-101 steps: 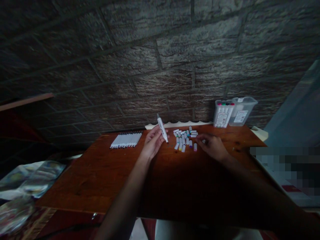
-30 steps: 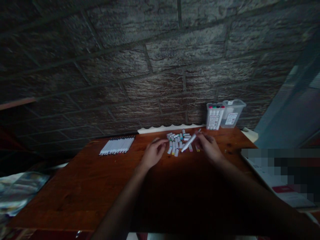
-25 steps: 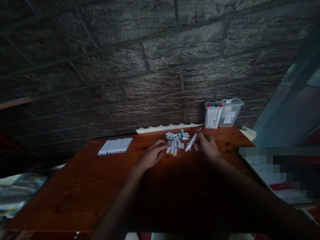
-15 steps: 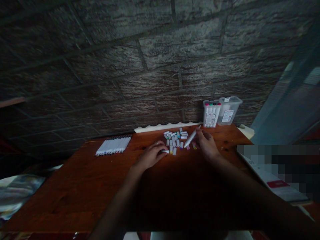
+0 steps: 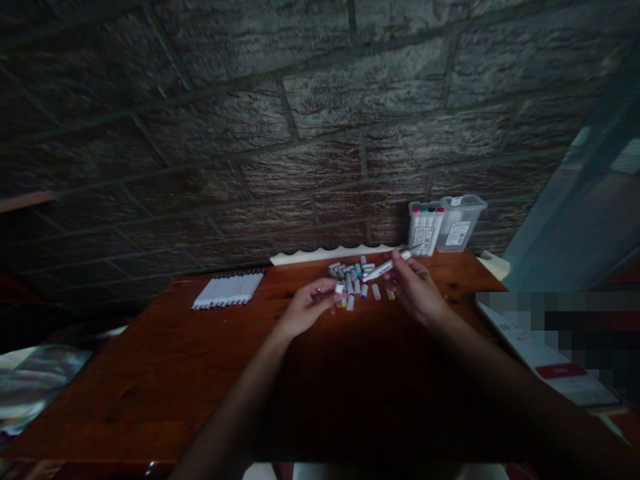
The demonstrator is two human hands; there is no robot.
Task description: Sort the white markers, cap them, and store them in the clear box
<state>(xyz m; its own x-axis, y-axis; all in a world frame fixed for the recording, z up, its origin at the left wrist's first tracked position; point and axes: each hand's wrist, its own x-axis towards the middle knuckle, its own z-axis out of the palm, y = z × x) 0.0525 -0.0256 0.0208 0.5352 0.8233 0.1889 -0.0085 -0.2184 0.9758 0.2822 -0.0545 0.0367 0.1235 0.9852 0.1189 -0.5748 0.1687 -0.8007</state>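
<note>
My left hand (image 5: pixel 311 305) is closed on a small white marker cap (image 5: pixel 339 289), pinched between thumb and fingers just above the table. In my right hand (image 5: pixel 416 288) is a white marker pen (image 5: pixel 381 269), tilted, its lower end pointing left over a heap of caps. At its upper right end a thin dark tip shows. The loose marker caps (image 5: pixel 349 279), white with coloured ends, lie between my hands. A pink-ended cap (image 5: pixel 377 292) and a yellow-ended cap (image 5: pixel 391 294) lie near my right fingers.
A row of white markers (image 5: pixel 229 290) lies on the wooden table (image 5: pixel 165 373) at the left. Against the brick wall stand a clear case with markers (image 5: pixel 424 230) and another clear case (image 5: pixel 459 227). A white wavy strip (image 5: pixel 325 255) runs along the back edge.
My left hand has lifted a cap off the table and turned it upright. My right hand has tilted the marker flatter, and its thin dark tip now shows at the upper right.
</note>
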